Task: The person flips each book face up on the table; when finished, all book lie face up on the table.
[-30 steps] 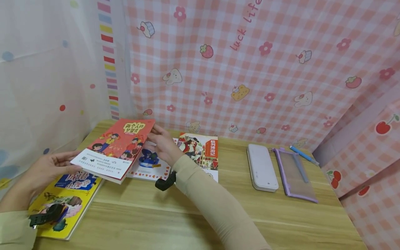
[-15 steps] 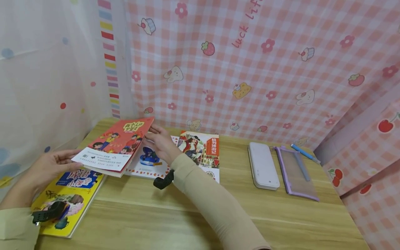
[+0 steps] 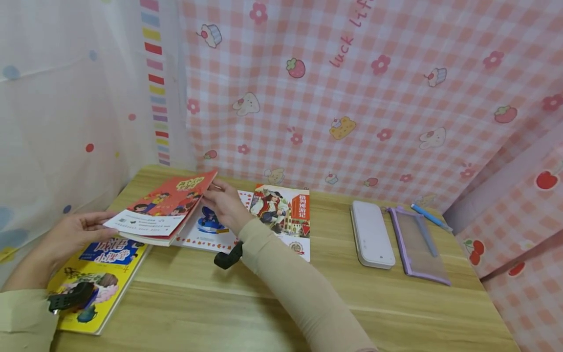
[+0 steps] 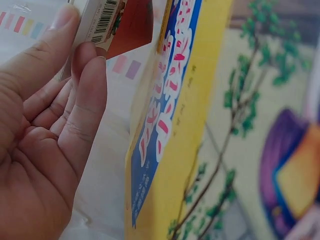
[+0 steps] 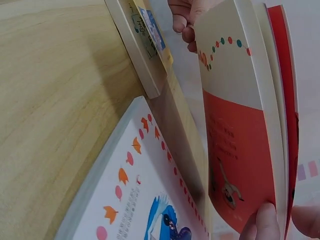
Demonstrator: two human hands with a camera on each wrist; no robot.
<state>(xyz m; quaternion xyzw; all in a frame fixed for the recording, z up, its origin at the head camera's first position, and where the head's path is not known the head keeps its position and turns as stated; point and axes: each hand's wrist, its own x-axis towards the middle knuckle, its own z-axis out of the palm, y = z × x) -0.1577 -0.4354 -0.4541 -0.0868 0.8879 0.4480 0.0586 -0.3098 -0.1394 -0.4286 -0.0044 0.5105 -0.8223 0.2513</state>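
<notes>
A red book with a white band (image 3: 162,200) is held up off the table, tilted, at the left of the head view. My left hand (image 3: 70,242) pinches its near left corner between thumb and fingers. On its right edge, toward the far end, my right hand (image 3: 226,203) grips it; the right wrist view has fingertips (image 5: 267,222) against its back cover. Below my left hand lies a yellow book (image 3: 97,293). Partly covered by the red book and right hand is a white book with a leaf border (image 3: 206,239).
Right of the white book lies an illustrated book (image 3: 281,215). Farther right are a pale pencil case (image 3: 373,234), a purple-edged mesh pouch (image 3: 420,249) and a blue pen (image 3: 431,217). Checked pink cloth (image 3: 308,98) hangs behind the wooden table (image 3: 198,303).
The red book has tilted, its cover now seen more edge-on, and its near edge has risen slightly in view. Both hands keep their hold. The head view has shifted a little.
</notes>
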